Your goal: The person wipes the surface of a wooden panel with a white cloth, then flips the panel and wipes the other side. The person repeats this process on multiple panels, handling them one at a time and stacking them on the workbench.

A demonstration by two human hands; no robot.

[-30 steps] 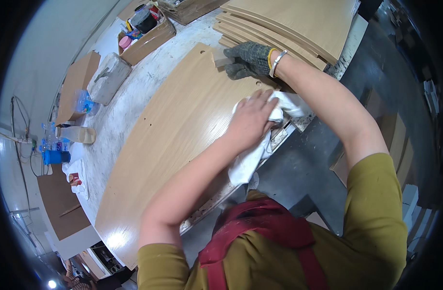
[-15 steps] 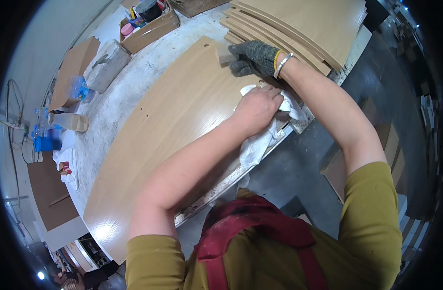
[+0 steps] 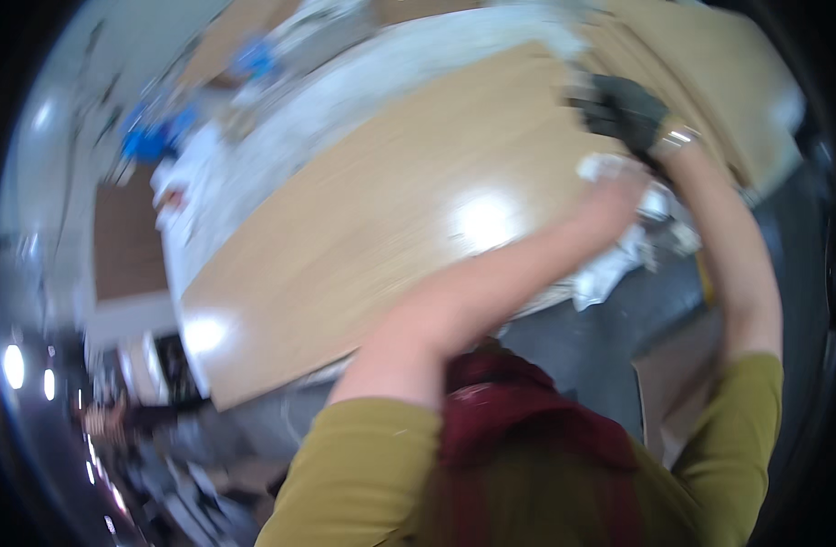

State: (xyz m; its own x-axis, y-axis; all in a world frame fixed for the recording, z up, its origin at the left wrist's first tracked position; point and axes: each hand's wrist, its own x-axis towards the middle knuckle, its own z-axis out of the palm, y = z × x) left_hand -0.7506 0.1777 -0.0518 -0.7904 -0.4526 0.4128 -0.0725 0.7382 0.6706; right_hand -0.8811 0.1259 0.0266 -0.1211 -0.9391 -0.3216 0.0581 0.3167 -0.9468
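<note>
A long light-wood panel (image 3: 372, 210) with a curved far edge lies flat on the worktable. My bare left hand (image 3: 621, 190) is closed on a white cloth (image 3: 609, 273) at the panel's right end, and part of the cloth hangs over the near edge. Just beyond it is my right hand (image 3: 625, 114), in a dark grey glove, with its fingers closed around a small pale block (image 3: 578, 88) at the panel's far right corner. Motion blurs both hands, and the block's kind cannot be made out.
Stacked wood panels (image 3: 718, 55) stand right of my gloved hand. Along the table's far left side are a blue container (image 3: 146, 143), a white cloth-like item (image 3: 199, 164) and a pale bulky package (image 3: 331, 36). A brown board (image 3: 129, 232) stands left. Another person (image 3: 103, 419) is at the lower left.
The whole view has swung, so the panel, table and both hands appear farther right. My hands stay at the panel's right end, still holding the cloth and the block.
</note>
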